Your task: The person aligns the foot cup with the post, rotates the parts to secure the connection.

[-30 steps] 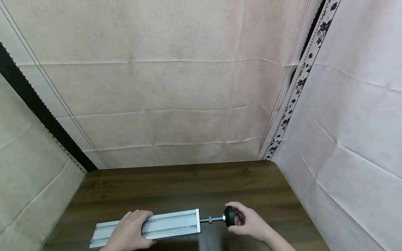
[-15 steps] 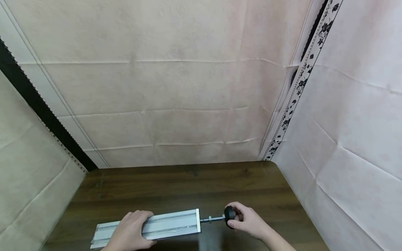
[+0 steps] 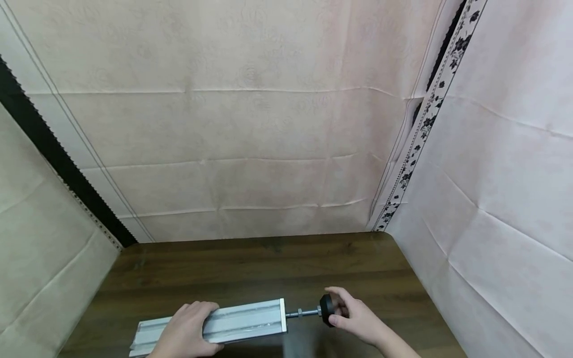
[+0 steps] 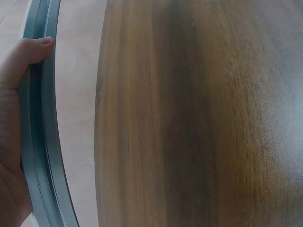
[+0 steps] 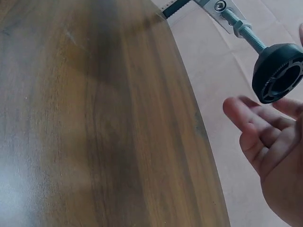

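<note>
My left hand (image 3: 189, 329) grips a silvery aluminium profile (image 3: 246, 319) from above, thumb along its near side. In the left wrist view the thumb lies over the grooved edge of the profile (image 4: 45, 118). A threaded rod (image 3: 308, 313) with a nut sticks out of the profile's right end plate. On the rod's tip sits a black round levelling foot (image 3: 326, 311). My right hand (image 3: 358, 320) holds the foot at its rim, with index finger at the top and thumb lower down. The right wrist view shows the hollow underside of the foot (image 5: 279, 75), other fingers curled below.
A brown wood-grain table (image 3: 250, 268) lies beneath both hands, its far corners rounded. Pale creased cloth hangs behind the table (image 3: 268, 124) and at both sides, with a black strip (image 3: 67, 159) at left and a floral border (image 3: 421, 134) at right.
The right thumb and fingers have shifted around the levelling foot's rim, the thumb now higher than a second ago. The left hand and the profile have stayed almost still.
</note>
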`<state>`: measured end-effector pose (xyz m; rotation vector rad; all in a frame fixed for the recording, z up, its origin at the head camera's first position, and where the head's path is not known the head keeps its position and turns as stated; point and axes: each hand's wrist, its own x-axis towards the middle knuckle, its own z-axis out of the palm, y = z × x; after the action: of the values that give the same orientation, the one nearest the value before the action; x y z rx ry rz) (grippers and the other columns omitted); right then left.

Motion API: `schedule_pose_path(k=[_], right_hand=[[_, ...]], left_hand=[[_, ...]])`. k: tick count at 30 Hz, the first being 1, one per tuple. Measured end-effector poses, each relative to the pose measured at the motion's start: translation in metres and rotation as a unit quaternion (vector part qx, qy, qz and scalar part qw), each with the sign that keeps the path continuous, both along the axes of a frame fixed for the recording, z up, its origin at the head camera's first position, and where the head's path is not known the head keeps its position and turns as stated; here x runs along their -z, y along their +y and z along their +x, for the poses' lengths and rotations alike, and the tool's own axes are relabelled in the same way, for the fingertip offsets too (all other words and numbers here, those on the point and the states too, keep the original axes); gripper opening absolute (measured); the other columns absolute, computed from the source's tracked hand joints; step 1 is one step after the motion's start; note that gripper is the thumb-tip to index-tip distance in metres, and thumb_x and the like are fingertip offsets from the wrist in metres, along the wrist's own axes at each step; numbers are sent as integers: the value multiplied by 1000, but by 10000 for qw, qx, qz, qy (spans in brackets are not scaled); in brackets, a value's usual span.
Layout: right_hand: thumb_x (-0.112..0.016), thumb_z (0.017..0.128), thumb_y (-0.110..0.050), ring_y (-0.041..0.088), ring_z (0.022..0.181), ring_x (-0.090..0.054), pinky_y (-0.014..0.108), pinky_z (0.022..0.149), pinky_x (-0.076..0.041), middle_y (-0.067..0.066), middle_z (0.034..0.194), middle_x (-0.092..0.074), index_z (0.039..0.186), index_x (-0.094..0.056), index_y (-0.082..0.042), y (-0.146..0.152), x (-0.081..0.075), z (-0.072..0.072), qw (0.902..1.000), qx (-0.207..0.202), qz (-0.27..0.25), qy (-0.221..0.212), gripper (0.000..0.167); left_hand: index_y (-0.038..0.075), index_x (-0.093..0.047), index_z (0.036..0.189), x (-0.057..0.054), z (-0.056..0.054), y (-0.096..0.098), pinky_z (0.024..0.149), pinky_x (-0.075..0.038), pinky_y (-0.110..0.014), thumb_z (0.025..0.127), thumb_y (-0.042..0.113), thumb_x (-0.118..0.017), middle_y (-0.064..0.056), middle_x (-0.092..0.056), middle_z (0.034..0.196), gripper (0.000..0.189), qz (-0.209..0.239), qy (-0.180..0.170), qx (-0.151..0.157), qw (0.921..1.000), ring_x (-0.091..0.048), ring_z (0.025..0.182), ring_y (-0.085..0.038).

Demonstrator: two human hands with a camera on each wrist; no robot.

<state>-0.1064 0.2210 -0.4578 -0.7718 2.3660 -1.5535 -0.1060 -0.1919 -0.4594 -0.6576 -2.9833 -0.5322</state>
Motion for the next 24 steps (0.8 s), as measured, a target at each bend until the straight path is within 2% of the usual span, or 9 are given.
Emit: schedule_pose_path(k=[3,5,7,9,12,14,21,24], right_hand=[[-72,83,-21,12,93,-59,29,70,-50,9,119,-55,142,-29,-8,4,2,1,9970,150,168,744,74],[-79,76,-27,12,101,-56,28,74,-48,6,129,-49,144,-27,-13,6,3,3,9903,277,361,1309,87],[-83,69,-33,12,110,-51,28,79,-48,4,136,-42,145,-26,-14,8,4,6,9787,368,611,1925,97],[-85,65,-38,13,117,-45,27,85,-46,5,140,-37,145,-27,-12,9,5,8,9628,389,851,2537,101],[-86,64,-37,12,125,-39,28,91,-44,10,142,-32,143,-29,-6,11,8,11,9439,260,996,3139,102],[-85,65,-35,12,126,-38,27,92,-43,13,142,-33,141,-31,-4,12,9,11,9371,173,1017,3335,98],[-86,65,-27,8,121,-43,26,82,-48,11,140,-37,137,-38,-6,9,8,13,9457,189,877,3124,89],[-85,67,-25,11,115,-47,29,77,-50,13,137,-39,136,-40,-4,8,8,13,9434,202,803,3213,85]], left_hand=[[18,-62,108,0,0,0,77,-43,-39,61,62,-75,11,-58,100,66,16,51,-12,10000,-54,88,-11],[18,-62,108,0,0,1,77,-43,-39,61,63,-75,11,-58,100,66,12,32,-6,10000,-54,88,-10],[18,-62,108,1,1,2,77,-43,-39,61,64,-74,11,-58,100,67,30,-54,16,10000,-54,88,-11],[18,-62,108,1,1,3,77,-42,-39,61,65,-74,10,-58,99,68,40,-127,39,9999,-53,87,-11],[19,-62,108,2,1,5,77,-42,-39,61,65,-74,10,-58,99,67,40,-90,42,9999,-53,87,-10],[19,-62,108,3,0,6,77,-42,-38,61,64,-74,11,-58,99,66,34,21,53,10000,-53,88,-10],[17,-62,108,2,-2,8,77,-42,-39,61,57,-78,9,-59,101,63,72,215,112,9997,-54,90,-12],[17,-62,107,1,-3,8,77,-42,-39,61,58,-77,9,-59,101,64,69,217,123,9997,-54,91,-12]])
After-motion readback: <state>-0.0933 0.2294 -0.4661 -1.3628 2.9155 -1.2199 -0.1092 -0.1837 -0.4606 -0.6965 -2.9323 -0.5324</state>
